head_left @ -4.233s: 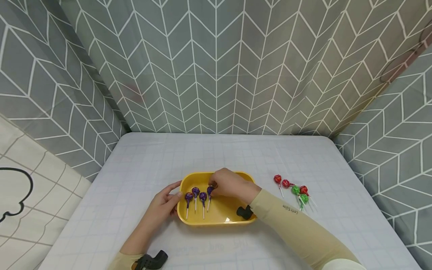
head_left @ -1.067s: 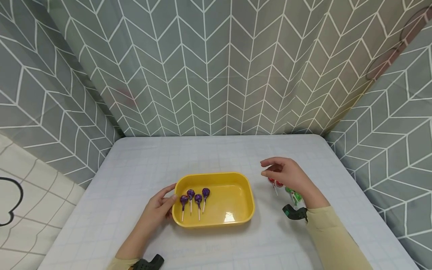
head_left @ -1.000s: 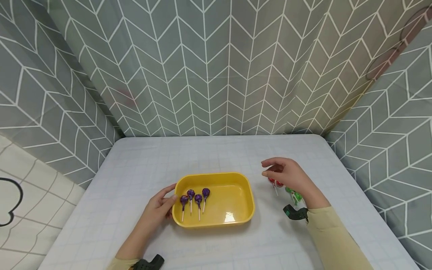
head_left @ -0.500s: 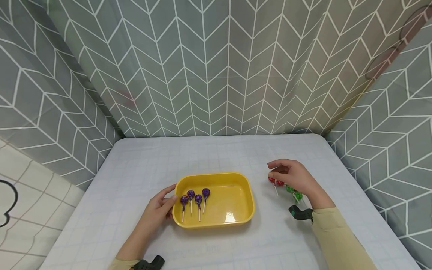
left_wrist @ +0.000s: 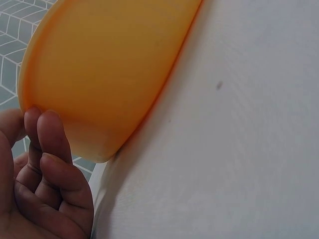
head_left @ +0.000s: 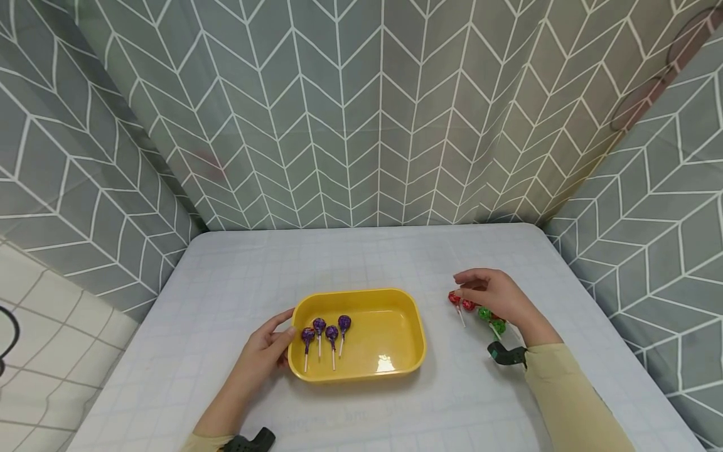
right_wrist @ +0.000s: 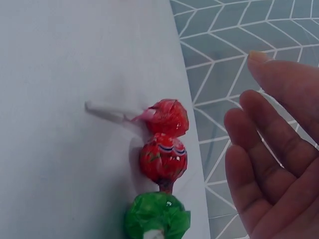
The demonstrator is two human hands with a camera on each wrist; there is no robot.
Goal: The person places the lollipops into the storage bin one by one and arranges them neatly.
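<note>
My left hand (head_left: 265, 351) holds the left end of a yellow tray (head_left: 390, 333), thumb over the rim. From the left wrist, its fingertips (left_wrist: 52, 127) press the tray's outer wall (left_wrist: 109, 64). Several purple-wrapped lollipops (head_left: 332, 333) lie side by side in the tray's left half, sticks toward me. At the right, my right hand (head_left: 499, 300) hovers over a group of red lollipops (head_left: 454, 297) and green lollipops (head_left: 499, 326), partly covering them. In the right wrist view, two red lollipops (right_wrist: 164, 158) and a green one (right_wrist: 157, 216) lie apart from the loosely curved fingers (right_wrist: 244, 172).
A white cloth-covered table (head_left: 361, 257) carries everything, with grey chevron-patterned curtains (head_left: 361, 125) behind and at both sides. White checked fabric (head_left: 45, 358) lies at the lower left. Dark wrist cameras (head_left: 248, 441) sit on both wrists.
From pinching a purple lollipop in the tray, my right hand has moved right, over the red and green lollipops; lately it shifted slightly further right. My left hand stays on the tray.
</note>
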